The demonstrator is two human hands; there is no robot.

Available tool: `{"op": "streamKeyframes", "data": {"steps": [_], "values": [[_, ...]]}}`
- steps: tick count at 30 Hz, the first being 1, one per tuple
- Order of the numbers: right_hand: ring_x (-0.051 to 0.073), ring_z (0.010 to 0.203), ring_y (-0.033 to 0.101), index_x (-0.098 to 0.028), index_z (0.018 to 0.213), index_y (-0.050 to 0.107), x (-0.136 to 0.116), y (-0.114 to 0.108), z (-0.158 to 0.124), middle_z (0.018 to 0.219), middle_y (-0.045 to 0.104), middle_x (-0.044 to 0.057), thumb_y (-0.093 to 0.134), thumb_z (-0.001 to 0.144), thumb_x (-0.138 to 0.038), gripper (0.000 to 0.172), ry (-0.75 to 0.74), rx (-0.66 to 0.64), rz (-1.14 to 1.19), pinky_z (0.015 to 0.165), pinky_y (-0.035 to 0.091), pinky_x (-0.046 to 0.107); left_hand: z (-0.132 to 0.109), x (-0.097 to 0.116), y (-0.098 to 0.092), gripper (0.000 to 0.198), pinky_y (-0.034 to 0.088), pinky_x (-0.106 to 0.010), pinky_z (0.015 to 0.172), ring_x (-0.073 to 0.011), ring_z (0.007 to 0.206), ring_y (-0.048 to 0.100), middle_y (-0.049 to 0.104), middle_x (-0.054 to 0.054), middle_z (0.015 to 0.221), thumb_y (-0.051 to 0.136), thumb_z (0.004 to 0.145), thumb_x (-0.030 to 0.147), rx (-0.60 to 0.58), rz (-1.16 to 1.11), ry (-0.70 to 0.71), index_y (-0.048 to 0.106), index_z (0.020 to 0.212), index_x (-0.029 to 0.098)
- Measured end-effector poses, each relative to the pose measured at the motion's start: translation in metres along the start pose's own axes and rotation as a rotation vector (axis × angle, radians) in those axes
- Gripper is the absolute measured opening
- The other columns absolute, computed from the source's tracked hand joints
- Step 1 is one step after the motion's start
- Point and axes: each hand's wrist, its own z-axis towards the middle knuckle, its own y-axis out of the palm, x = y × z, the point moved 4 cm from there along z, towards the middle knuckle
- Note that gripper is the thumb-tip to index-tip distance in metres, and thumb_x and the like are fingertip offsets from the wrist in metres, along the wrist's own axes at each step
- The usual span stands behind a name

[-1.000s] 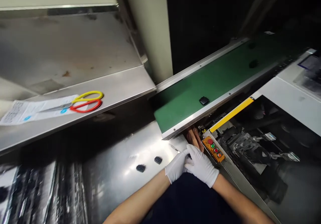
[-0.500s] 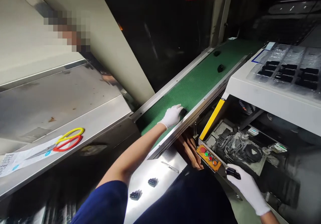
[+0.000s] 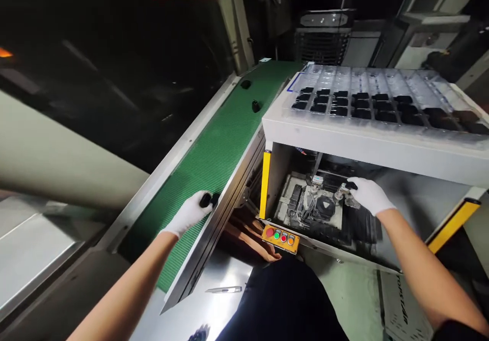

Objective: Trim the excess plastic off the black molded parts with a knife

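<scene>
A small black plastic part (image 3: 208,199) is gripped by the gloved left hand (image 3: 189,213) over the green conveyor belt (image 3: 214,157), beside its metal side rail (image 3: 217,224). A second black part (image 3: 351,185) is pinched by the gloved right hand (image 3: 370,196) inside the machine bay (image 3: 412,193), just above pneumatic fittings (image 3: 341,193). Rows of further black parts (image 3: 361,112) are seated in a clear tray (image 3: 367,80) on the white machine top (image 3: 367,145).

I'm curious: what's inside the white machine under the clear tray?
A round black part and metal fittings sit there. The right hand covers some; the dark back hides more.
</scene>
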Motion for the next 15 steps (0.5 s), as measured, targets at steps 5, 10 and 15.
{"op": "streamKeyframes", "data": {"steps": [5,10,15], "values": [[0.028,0.100,0.075,-0.015,0.124,0.076,0.005,0.010,0.046,0.117,0.078,0.018,0.067,0.085,-0.017,0.041,-0.071,-0.164,-0.024,0.087,0.052,0.034,-0.080,0.007,-0.011,0.033,0.052,-0.040,0.105,-0.0268,0.106,0.070,0.074,-0.007,0.107,0.069,0.081,0.038,0.262,-0.649,-0.149,0.065,0.108,0.019],[0.023,0.101,0.073,-0.009,0.127,0.074,0.008,0.021,0.059,0.119,0.077,0.018,0.068,0.085,-0.011,0.043,-0.142,-0.238,-0.043,0.087,0.049,0.029,-0.159,0.054,-0.008,0.028,0.055,-0.045,0.098,-0.0297,0.102,0.070,0.074,-0.005,0.101,0.075,0.082,0.037,0.088,-1.035,-0.223,0.067,0.107,0.027],[0.024,0.114,0.067,-0.015,0.146,0.055,0.005,0.035,0.048,0.137,0.064,0.016,0.065,0.098,-0.027,0.050,-0.115,-0.172,-0.098,0.101,0.053,0.044,-0.202,0.096,0.029,0.022,0.053,-0.051,0.098,-0.0364,0.111,0.066,0.075,-0.005,0.102,0.071,0.083,0.051,-0.196,-1.162,-0.307,0.072,0.093,0.031]]}}
